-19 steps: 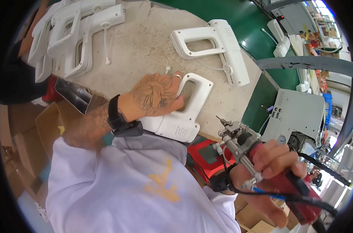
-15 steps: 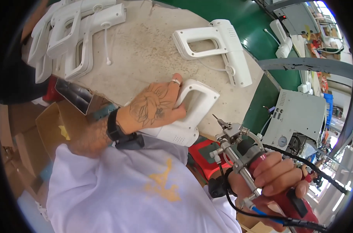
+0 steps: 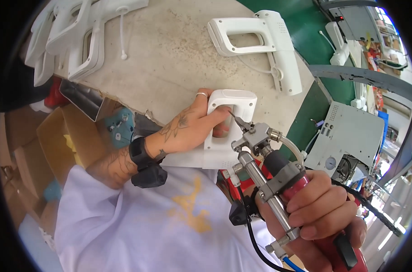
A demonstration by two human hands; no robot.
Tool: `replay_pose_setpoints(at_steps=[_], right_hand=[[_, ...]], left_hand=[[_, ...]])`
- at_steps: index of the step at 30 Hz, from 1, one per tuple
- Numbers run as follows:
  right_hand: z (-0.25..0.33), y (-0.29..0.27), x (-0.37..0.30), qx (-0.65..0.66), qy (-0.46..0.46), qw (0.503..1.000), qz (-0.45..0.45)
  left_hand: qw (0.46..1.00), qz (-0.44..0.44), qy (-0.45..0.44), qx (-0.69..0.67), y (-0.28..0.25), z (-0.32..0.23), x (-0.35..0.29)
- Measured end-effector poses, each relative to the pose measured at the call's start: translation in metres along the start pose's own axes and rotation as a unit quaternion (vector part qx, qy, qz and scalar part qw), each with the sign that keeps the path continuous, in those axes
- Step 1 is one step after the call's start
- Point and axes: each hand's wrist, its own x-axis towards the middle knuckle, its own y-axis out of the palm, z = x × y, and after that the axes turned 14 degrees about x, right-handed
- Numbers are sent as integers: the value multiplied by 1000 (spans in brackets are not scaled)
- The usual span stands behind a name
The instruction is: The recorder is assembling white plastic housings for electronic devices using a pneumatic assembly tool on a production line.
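My left hand (image 3: 185, 129) grips the loop handle of a white plastic handheld housing (image 3: 242, 96) at the near edge of the worktop, its fingers reaching through the handle opening. Small dark screw holes dot the housing's face. My right hand (image 3: 324, 211) is wrapped around the red body of a powered screwdriver (image 3: 256, 136) with a metal head, a slim bit, a clear tube and cables. The bit's tip stands over the handle, close to my left fingers; whether it touches the plastic I cannot tell. Part of the housing's near end is hidden by the tool.
A similar white housing (image 3: 285, 50) lies at the back right of the worktop (image 3: 165, 54). Several more white housings (image 3: 86, 43) are stacked at the back left. Cardboard boxes (image 3: 70, 131) stand below on the left. A grey machine with a gauge (image 3: 344, 136) is at the right.
The screwdriver has moved left and up, bringing its bit over the handle. The housing has turned anticlockwise, with my left hand still on it. The view has shifted slightly.
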Motion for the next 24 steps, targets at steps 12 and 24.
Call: replay_pose_setpoints(at_steps=[12, 24], right_hand=[[-8, 5, 0, 13, -9, 1000, -2], [-22, -2, 4, -16, -19, 998, 64]], left_hand=[[997, -50, -13, -57, 8, -17, 4], [977, -105, 100, 154, 16, 22, 15]])
